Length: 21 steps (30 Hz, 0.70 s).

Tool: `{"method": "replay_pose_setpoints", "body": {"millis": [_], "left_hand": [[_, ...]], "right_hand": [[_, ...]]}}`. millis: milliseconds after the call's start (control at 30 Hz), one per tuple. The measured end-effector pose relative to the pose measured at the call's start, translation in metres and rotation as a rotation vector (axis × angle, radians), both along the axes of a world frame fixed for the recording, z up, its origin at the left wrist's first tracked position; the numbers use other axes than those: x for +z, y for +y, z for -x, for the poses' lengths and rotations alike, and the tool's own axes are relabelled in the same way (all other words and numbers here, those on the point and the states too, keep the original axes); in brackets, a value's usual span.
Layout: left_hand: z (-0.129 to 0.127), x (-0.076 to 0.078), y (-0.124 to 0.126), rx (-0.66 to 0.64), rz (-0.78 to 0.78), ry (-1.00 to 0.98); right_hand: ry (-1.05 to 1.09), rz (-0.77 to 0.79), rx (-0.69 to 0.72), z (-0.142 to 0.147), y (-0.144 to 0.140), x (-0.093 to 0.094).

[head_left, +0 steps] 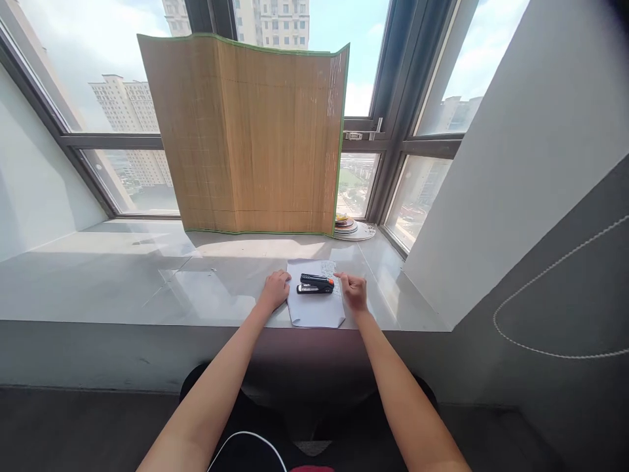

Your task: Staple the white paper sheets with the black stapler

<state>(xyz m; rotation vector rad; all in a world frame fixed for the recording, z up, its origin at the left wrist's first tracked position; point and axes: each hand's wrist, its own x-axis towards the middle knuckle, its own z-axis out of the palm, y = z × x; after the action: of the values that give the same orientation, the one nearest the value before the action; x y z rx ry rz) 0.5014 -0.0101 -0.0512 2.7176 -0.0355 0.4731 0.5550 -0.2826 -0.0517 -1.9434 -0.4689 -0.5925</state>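
Head view: one black stapler with an orange tip lies on one white sheet of paper at the front edge of the pale grey stone worktop. The left hand, loosely curled, rests on the sheet's left edge. The right hand points a finger at the stapler's orange end, gripping nothing. One bamboo mat stands at the back edge.

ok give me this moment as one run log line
left hand: resting on paper's left edge | right hand: fingertips at stapler's orange end | stapler: lying on paper | surface: window ledge
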Motion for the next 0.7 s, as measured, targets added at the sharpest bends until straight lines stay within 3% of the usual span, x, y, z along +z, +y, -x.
{"method": "replay_pose_setpoints", "body": {"millis": [133,333,700], "left_hand": [[-0.004,-0.004,0.007,-0.033,0.156,-0.018],[-0.008,-0.009,0.02,-0.051,0.625,-0.049],[-0.013,-0.014,0.023,-0.034,0.954,-0.086]], "right_hand": [[0.038,0.049,0.027,-0.001,0.003,-0.002],[0.073,0.086,0.01,-0.002,0.006,0.001],[0.115,0.078,0.011,-0.005,0.01,-0.002]]}}
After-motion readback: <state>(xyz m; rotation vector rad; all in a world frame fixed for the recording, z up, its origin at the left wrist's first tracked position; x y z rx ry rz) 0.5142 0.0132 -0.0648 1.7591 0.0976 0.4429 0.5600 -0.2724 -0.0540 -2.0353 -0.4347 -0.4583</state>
